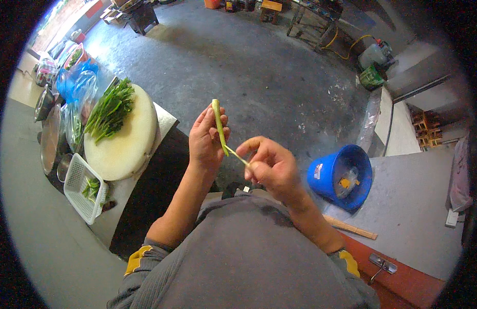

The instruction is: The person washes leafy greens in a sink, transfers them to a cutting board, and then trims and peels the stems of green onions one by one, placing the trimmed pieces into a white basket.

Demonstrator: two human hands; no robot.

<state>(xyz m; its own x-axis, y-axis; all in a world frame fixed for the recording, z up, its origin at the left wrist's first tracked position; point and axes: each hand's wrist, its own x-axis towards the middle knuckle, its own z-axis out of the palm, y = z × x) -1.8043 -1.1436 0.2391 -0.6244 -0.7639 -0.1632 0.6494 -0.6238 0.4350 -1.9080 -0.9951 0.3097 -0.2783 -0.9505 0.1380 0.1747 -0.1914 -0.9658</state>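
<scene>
My left hand point(203, 141) is closed around a pale green vegetable stalk point(219, 123), its thick cut end pointing up and away from me. From the stalk's lower end a thin pale strip point(238, 156) runs to my right hand point(273, 167), which pinches it between thumb and forefinger. Both hands are in the air in front of my body. To their left, a bunch of leafy green stalks point(111, 110) lies on a round white chopping board point(140, 131). A white plastic basket point(76, 198) with a few green pieces point(91, 188) stands just nearer to me.
At the right stands a blue bucket point(321, 177) with a plastic bag and something yellow inside. Beyond the board are blue and clear plastic bags point(76, 80) and metal pans point(45, 103). A wooden strip point(351, 228) lies near my right elbow. A gas cylinder point(375, 55) stands far right.
</scene>
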